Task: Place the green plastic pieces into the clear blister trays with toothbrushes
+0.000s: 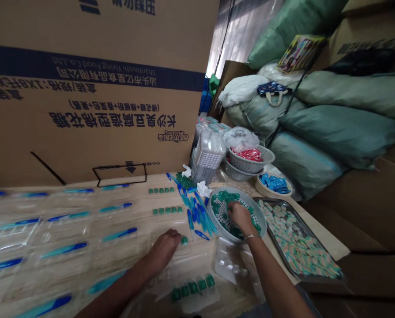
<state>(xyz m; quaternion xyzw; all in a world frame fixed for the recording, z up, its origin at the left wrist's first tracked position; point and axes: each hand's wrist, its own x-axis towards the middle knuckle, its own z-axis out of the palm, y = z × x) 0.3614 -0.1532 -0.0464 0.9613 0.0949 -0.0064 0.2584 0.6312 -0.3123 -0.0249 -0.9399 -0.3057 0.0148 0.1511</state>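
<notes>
My left hand [164, 248] rests knuckles up on a clear plastic tray on the table, fingers curled, right beside a small green piece [184, 240] at its fingertips. My right hand [238, 216] reaches into a round white perforated basket [260, 212] of small green pieces, fingers bent down among them. Whether either hand holds a piece is hidden. Rows of green pieces [167, 210] sit in trays ahead, and another row [193, 287] lies near me. A pile of blue and teal pens [197, 214] lies left of the basket.
Clear trays holding pens [68, 249] cover the left of the table. A metal tray [303, 265] of pastel pieces lies right of the basket. Behind stand a basket of red items [250, 155], a bowl of blue items [273, 183], a big cardboard box [84, 88] and stacked green sacks [332, 132].
</notes>
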